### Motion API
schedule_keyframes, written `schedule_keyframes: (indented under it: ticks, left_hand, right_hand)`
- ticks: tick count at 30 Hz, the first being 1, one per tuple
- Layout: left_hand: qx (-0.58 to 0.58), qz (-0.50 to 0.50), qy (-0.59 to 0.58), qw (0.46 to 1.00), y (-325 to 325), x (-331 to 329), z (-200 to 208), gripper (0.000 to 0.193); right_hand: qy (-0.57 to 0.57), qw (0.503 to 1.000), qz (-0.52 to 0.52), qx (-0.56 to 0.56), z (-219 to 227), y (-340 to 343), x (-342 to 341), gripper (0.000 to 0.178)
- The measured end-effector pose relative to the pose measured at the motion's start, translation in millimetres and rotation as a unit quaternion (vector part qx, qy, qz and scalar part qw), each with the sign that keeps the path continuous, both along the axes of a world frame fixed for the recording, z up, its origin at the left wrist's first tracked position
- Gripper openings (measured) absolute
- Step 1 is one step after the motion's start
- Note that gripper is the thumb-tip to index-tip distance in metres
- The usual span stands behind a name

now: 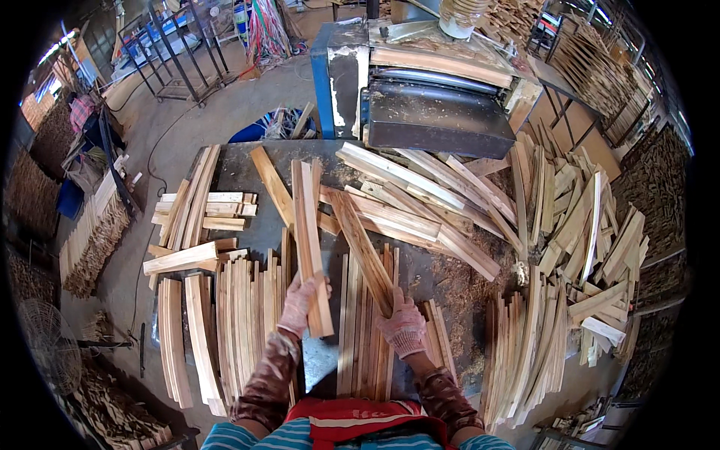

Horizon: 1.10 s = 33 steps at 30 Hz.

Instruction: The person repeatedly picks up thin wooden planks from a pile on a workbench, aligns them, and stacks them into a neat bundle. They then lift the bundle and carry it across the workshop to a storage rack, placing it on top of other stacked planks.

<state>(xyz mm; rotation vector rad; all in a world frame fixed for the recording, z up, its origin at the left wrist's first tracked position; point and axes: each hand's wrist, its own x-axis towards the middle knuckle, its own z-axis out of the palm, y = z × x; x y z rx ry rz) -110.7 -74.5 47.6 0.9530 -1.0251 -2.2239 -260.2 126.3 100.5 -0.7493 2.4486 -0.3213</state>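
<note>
My left hand (298, 304), in a pale work glove, is closed around the lower part of some light wooden strips (307, 225) held tilted over the table. In my gloved right hand (405, 328) is the near end of a darker brown wooden strip (362, 247), which slants away to the upper left. Between my hands stands a row of wooden strips (365, 322) side by side, with a longer row of strips (251, 315) to the left of my left hand. Beyond my hands, loose strips (412, 184) lie crossed over each other on the dark tabletop (236, 161).
A blue and black machine (442, 112) with a roller stands at the table's far side. Heaped strips (592, 217) and another row of strips (525, 345) cover the right. Sawdust (457, 292) lies on the table. Left on the floor are stacked strips (94, 232) and a fan (51, 345).
</note>
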Motion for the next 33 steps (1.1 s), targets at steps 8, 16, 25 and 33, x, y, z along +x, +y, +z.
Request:
schedule_keyframes:
  ticks: [8,16,25,33]
  left_hand:
    - [0.164,-0.081,0.067,0.981,84.2,-10.7,-5.0,0.056]
    - [0.128,-0.126,0.094,0.979,78.9,34.9,-21.4,0.075]
    - [0.087,-0.201,0.080,0.972,83.4,45.4,-5.9,0.082]
    - [-0.150,-0.375,-0.063,0.913,162.9,23.3,9.0,0.087]
  right_hand:
    - [0.000,0.975,0.066,-0.214,11.8,10.5,86.8,0.084]
    - [-0.244,0.951,-0.044,-0.182,2.6,44.0,71.2,0.061]
    - [-0.198,0.955,-0.044,-0.218,0.4,45.5,69.0,0.071]
    - [-0.294,0.800,-0.258,-0.454,-27.4,34.6,30.0,0.082]
